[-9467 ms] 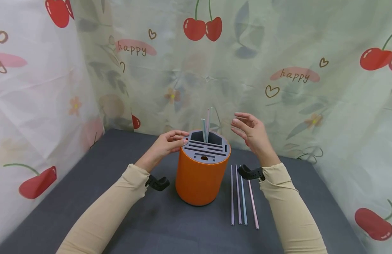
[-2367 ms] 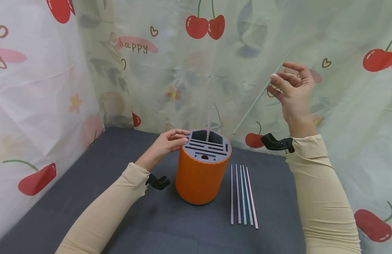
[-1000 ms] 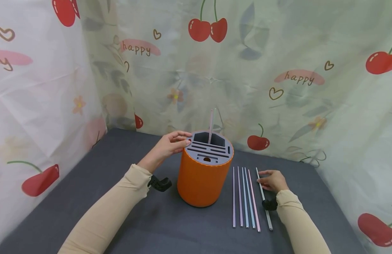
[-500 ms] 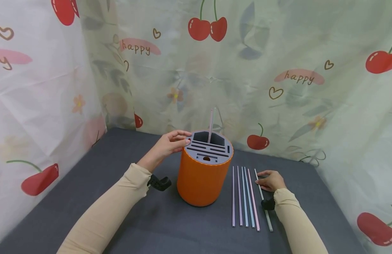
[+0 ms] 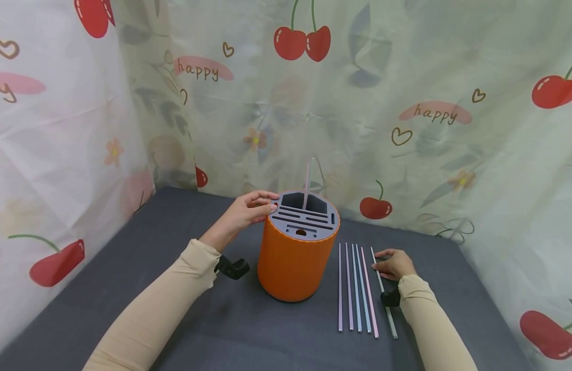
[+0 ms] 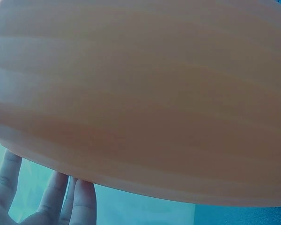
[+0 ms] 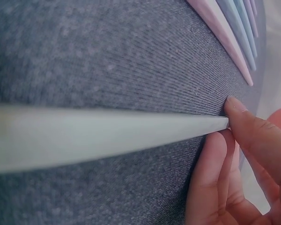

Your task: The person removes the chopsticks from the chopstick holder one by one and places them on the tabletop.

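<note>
An orange round utensil holder with a grey slotted top stands upright on the dark table. My left hand rests on its left rim, thumb toward the front; in the left wrist view the fingers lie fairly straight against the holder's side. At the right, a pale green chopstick lies on the cloth, and my right hand pinches it near its far, narrow end. Two more chopsticks, one pink and one pale, stick up from the holder's back compartment.
Between the holder and the green chopstick lies a row of several chopsticks, purple, blue and pink, side by side, narrow ends away from me. Dark cloth covers the table. A cherry-printed curtain hangs behind and at both sides.
Chopsticks have left the holder: a blue one joined the row, and my right hand carried a pale green one through the air down to the table. My left hand stayed at the rim.
</note>
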Demonstrator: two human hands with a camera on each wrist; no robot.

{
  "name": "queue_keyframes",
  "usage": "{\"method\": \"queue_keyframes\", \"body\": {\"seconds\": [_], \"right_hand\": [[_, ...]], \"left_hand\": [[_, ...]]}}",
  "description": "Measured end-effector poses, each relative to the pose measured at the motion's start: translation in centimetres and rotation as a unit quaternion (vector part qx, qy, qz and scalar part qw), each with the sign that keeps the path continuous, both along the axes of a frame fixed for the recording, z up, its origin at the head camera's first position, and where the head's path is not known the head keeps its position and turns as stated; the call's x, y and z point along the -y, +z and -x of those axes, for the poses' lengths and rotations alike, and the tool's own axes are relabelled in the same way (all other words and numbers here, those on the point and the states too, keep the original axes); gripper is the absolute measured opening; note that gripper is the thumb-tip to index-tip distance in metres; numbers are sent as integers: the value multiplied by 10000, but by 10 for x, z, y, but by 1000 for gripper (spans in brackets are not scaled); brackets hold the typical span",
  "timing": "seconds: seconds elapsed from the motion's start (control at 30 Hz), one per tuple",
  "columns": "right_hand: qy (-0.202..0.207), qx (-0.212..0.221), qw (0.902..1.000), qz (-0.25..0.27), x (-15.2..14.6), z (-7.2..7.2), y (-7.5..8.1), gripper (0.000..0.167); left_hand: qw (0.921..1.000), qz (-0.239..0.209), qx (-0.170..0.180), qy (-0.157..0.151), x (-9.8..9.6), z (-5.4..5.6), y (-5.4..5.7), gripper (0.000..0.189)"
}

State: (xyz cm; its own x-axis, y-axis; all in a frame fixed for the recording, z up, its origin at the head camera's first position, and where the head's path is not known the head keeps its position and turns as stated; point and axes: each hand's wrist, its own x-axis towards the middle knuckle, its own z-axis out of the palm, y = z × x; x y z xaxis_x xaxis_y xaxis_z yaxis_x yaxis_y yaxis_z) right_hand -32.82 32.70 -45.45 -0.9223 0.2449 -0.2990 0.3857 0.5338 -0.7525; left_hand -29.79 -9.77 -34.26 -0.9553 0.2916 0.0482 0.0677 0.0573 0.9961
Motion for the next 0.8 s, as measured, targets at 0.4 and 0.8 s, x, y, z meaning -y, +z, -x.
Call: {"method": "queue_keyframes", "body": {"seconds": [0.4,0.8], "right_hand": [[49,13,9992,397,-1,-3,3,43],[328,-1021,9682,2259,24,6,109,60]], "left_hand": [[10000,-43,-24,-56,0,0,0,37],[10000,-45,22,-28,0,0,0,36]]}}
